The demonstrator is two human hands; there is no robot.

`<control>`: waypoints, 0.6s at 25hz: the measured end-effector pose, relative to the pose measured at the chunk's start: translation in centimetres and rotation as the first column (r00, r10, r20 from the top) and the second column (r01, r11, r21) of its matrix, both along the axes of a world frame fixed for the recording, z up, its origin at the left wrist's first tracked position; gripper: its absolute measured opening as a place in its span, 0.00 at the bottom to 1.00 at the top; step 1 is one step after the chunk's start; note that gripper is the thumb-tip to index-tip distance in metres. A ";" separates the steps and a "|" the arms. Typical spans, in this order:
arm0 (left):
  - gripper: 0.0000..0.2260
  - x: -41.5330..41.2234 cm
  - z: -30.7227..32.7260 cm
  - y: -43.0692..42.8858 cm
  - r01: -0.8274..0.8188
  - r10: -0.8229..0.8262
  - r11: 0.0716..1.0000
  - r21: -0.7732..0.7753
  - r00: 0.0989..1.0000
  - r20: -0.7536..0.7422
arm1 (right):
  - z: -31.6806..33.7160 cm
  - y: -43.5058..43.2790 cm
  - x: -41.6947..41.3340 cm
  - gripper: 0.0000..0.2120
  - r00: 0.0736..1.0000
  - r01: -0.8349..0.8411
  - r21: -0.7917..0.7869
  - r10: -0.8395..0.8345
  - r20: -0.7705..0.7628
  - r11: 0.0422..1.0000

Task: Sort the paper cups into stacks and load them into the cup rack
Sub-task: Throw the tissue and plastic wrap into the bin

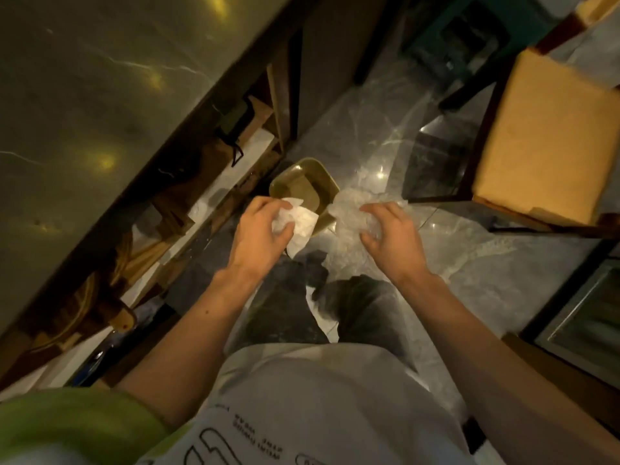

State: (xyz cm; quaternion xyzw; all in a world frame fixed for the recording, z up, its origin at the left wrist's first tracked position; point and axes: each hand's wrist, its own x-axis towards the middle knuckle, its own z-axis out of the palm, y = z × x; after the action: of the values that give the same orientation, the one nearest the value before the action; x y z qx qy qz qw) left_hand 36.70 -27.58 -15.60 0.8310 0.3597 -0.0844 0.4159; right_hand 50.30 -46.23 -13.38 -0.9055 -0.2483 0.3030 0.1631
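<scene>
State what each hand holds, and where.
Left hand: crumpled white paper, pinched at its edge. Right hand: clear plastic wrap, bunched loosely in the fingers.

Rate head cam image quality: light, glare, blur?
Head view: dim, warm light; glare spots on the marble counter and floor; wide-angle bending at the edges; motion blur softens the clear plastic in the right hand; left hand sharper.

Olive-tan bin (303, 186), white crumpled paper (298, 223), seemingly grey-veined marble floor (486, 256), mustard chair cushion (543, 135).

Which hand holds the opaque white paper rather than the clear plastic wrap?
The left hand: it pinches crumpled white paper, while the right hand clutches clear plastic wrap.
</scene>
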 end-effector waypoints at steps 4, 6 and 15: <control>0.13 2.0 -5.0 -0.2 -0.063 0.058 0.997 -0.038 0.990 -0.129 | -6.4 0.4 2.4 0.21 0.996 0.007 -0.072 -0.013 -0.094 0.997; 0.15 2.8 -7.9 -0.7 -0.081 0.071 0.996 -0.043 0.979 -0.193 | -10.1 0.6 3.4 0.21 0.991 0.006 -0.081 -0.017 -0.133 0.997; 0.16 5.4 -23.7 -0.8 -0.112 0.112 0.994 0.019 0.936 -0.335 | -27.0 2.5 6.9 0.24 0.955 -0.210 -0.086 0.185 -0.234 0.974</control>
State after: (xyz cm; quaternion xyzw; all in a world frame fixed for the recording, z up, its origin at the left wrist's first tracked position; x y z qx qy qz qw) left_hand 42.08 -28.42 -39.33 0.7825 0.4719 -0.2009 0.3529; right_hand 57.17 -43.69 -40.40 -0.8437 -0.3005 0.4312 0.1090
